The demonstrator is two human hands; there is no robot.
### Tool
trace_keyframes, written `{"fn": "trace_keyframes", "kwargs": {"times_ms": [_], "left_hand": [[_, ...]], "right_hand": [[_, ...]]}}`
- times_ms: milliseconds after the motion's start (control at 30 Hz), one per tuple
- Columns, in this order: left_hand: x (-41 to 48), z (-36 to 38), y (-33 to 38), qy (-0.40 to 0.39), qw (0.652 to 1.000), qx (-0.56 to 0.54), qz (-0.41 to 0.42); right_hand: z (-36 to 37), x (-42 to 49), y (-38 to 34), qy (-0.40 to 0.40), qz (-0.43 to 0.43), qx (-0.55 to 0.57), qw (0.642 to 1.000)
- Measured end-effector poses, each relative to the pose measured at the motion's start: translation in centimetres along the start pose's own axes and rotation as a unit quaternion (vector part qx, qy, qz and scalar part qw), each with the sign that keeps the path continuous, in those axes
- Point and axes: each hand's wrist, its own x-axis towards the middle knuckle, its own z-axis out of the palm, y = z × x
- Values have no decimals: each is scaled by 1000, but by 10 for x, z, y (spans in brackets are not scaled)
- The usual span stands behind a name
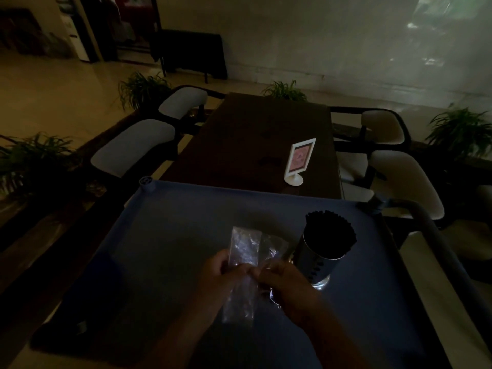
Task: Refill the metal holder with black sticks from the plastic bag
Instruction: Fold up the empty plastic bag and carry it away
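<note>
A clear plastic bag (243, 249) is held over the blue cart top (165, 235), gripped in the middle by both hands. My left hand (222, 270) pinches its left side and my right hand (285, 283) pinches its right side. The bag looks crumpled and see-through; I cannot tell whether sticks are inside. Just right of my right hand stands the shiny metal holder (316, 265), upright and packed with black sticks (330, 230) that fan out above its rim.
Beyond the cart lies a dark wooden table (255, 134) with a white framed sign stand (299, 161). Pale-cushioned chairs (135, 145) flank it on both sides. The cart's handle bar (436, 235) runs along the right. Potted plants line the floor. The room is dim.
</note>
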Motion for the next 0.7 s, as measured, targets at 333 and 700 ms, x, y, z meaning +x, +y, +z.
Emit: {"fn": "trace_keyframes", "kwargs": {"times_ms": [333,700], "left_hand": [[-2,-11,5,-58,996,56,-39],[0,-16,-1,-67,996,-36,-40]], "right_hand": [[-5,-2,-3,66,-10,-83,994],[-14,0,1,94,10,-47,994]]}}
